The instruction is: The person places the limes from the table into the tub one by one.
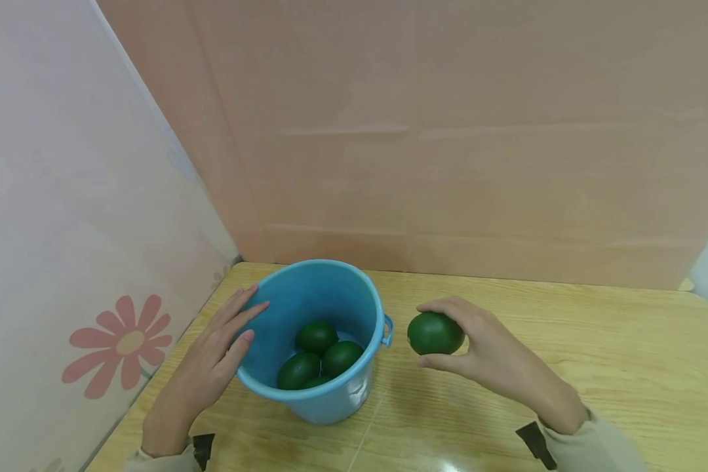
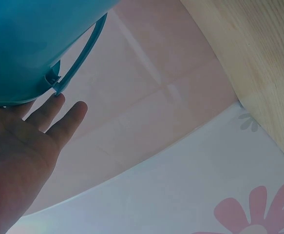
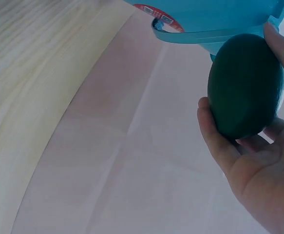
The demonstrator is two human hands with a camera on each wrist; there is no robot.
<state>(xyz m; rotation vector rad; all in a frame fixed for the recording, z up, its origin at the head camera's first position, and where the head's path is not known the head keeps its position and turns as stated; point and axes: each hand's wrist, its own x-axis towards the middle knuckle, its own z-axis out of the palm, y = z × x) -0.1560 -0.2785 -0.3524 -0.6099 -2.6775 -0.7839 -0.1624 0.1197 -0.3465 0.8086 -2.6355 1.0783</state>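
A light blue bucket (image 1: 330,400) stands on the table at centre left in the head view, tilted a little toward me. Inside lie several dark green oval fruits (image 1: 316,337). My left hand (image 1: 203,364) is at the bucket's left rim with its fingers spread and fairly straight. In the left wrist view, those fingers (image 2: 66,126) reach up beside the bucket's handle joint. Right of the bucket, my right hand (image 1: 478,347) holds another smooth dark green oval fruit (image 1: 435,333) between thumb and fingers, above the table. The right wrist view shows this fruit (image 3: 246,87) near the bucket's handle (image 3: 195,36).
The wood-grain table (image 1: 596,354) extends to the right. Behind it rises a pinkish-tan covered wall (image 1: 448,144). A pale wall (image 1: 65,196) with a pink flower print (image 1: 120,345) stands close on the left.
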